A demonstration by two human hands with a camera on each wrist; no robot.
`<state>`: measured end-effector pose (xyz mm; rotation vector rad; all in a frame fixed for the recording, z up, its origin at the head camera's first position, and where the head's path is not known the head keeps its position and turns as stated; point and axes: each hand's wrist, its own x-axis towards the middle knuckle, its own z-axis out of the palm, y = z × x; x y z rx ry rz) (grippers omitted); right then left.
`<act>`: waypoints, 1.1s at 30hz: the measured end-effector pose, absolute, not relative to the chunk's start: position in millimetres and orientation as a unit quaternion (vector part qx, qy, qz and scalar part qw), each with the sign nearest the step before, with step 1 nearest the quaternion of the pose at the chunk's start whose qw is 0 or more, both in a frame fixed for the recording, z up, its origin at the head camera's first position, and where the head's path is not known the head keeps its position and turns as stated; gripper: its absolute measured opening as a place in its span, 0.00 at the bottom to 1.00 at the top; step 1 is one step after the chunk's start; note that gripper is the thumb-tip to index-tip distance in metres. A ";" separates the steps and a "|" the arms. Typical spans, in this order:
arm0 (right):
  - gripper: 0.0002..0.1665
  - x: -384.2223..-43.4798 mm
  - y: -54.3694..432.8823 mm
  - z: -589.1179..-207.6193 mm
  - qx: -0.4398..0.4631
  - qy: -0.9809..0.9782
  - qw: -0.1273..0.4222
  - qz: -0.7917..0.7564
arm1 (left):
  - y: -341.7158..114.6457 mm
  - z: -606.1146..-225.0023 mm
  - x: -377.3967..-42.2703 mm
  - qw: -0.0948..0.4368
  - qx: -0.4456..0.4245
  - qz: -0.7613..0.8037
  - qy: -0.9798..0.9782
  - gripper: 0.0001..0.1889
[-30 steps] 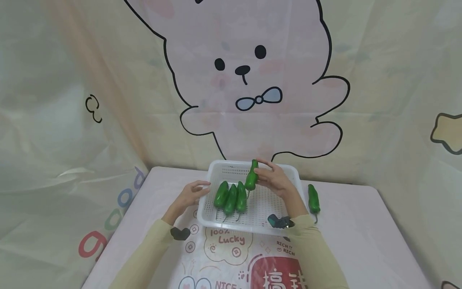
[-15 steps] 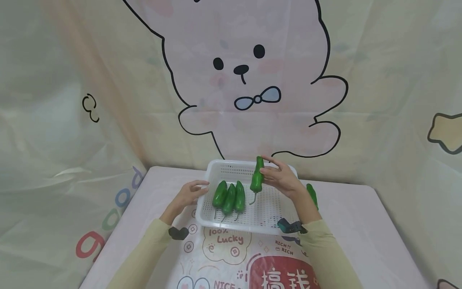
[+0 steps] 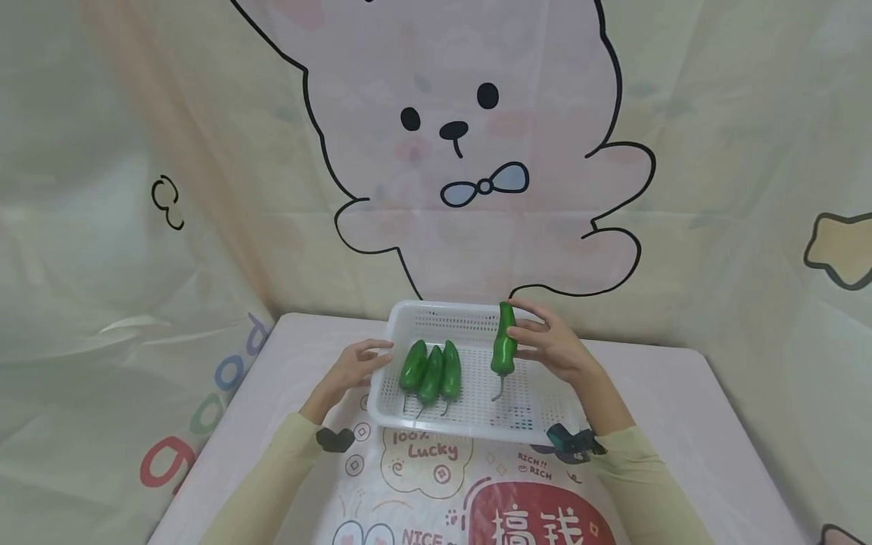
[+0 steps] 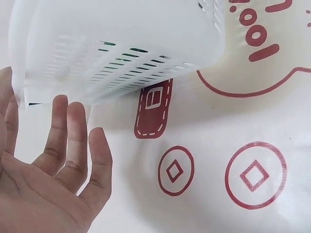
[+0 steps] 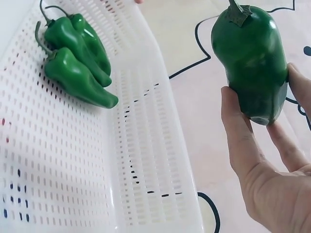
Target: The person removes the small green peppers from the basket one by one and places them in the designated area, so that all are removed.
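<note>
My right hand (image 3: 553,344) pinches a green pepper (image 3: 504,341) between thumb and fingers, over the right part of a white plastic basket (image 3: 470,435). Its stem hangs toward me in the head view. The right wrist view shows this pepper (image 5: 252,63) from its stem end, with the fingertips on its lower part. Three more green peppers (image 3: 431,375) lie side by side in the basket's left half. My left hand (image 3: 354,371) is at the basket's left rim, fingers relaxed; in the left wrist view the fingertips (image 4: 60,99) are right beside the perforated wall (image 4: 121,63).
The basket stands on a table with a white printed cloth (image 3: 425,484) showing red figures and letters. A hanging sheet with a cartoon bear (image 3: 470,250) rises right behind the table, and another sheet (image 3: 88,341) flanks the left side.
My right hand has carried its pepper rightward, away from the three others. The arm now hides the pepper that lay on the table right of the basket. My left hand stays at the rim.
</note>
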<state>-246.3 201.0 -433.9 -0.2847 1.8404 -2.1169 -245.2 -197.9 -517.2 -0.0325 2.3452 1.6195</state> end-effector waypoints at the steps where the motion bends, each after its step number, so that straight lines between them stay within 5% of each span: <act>1: 0.41 -245.6 202.5 -434.8 -0.098 0.647 0.159 -0.740 | -198.3 -517.3 -245.1 0.146 -0.011 0.564 0.813 0.23; 33: 0.40 -215.0 292.3 -455.1 -0.090 0.732 0.088 -0.669 | -198.1 -514.0 -244.5 0.154 -0.004 0.572 0.806 0.24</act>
